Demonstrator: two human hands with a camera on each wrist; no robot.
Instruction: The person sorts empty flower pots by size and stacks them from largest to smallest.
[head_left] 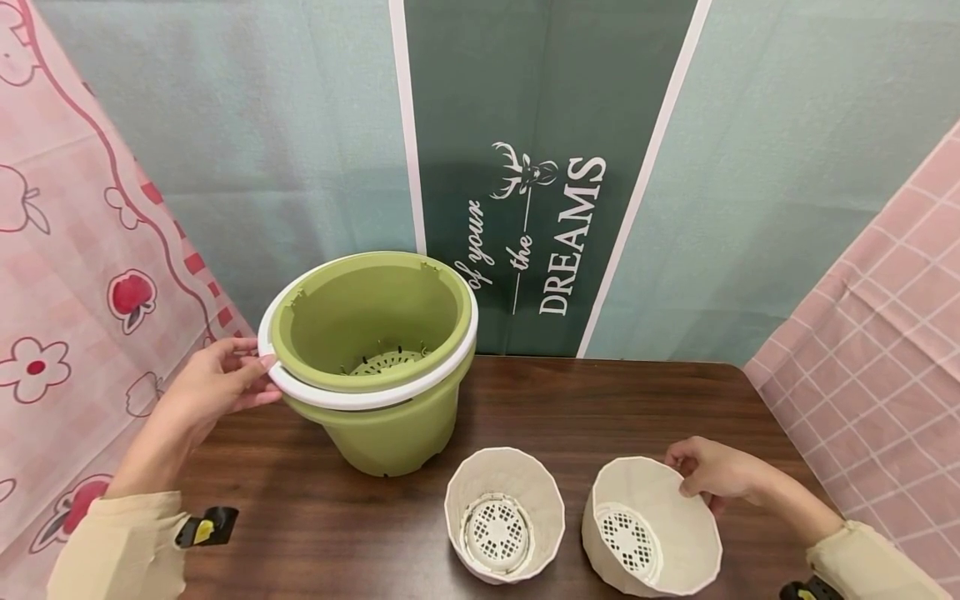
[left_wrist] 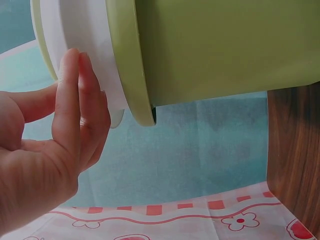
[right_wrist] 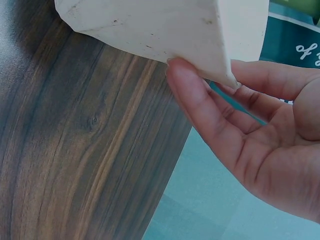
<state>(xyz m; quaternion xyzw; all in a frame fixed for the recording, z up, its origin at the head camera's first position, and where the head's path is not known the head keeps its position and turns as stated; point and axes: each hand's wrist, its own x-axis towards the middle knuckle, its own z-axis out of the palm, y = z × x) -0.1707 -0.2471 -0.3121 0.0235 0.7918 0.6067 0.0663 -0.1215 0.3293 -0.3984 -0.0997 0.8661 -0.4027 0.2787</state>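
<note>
A green plastic pot (head_left: pixel 397 433) with a wide white rim (head_left: pixel 345 395) stands at the left of the table. A green liner (head_left: pixel 375 292) with a slotted bottom sits inside it. My left hand (head_left: pixel 225 379) pinches the white rim at its left side; the left wrist view shows the fingers (left_wrist: pixel 70 105) along that white band. At the right, my right hand (head_left: pixel 712 471) pinches the rim of a cream faceted flowerpot (head_left: pixel 678 508), which leans slightly. Its thumb and fingers (right_wrist: pixel 195 95) lie on both sides of the wall in the right wrist view.
A second cream flowerpot (head_left: pixel 506 471) with a perforated bottom stands between the green pot and the held one. The dark wooden table (head_left: pixel 600 408) ends at a printed green curtain (head_left: pixel 540 83). Pink cloths hang at the left (head_left: pixel 75 250) and right (head_left: pixel 900 317).
</note>
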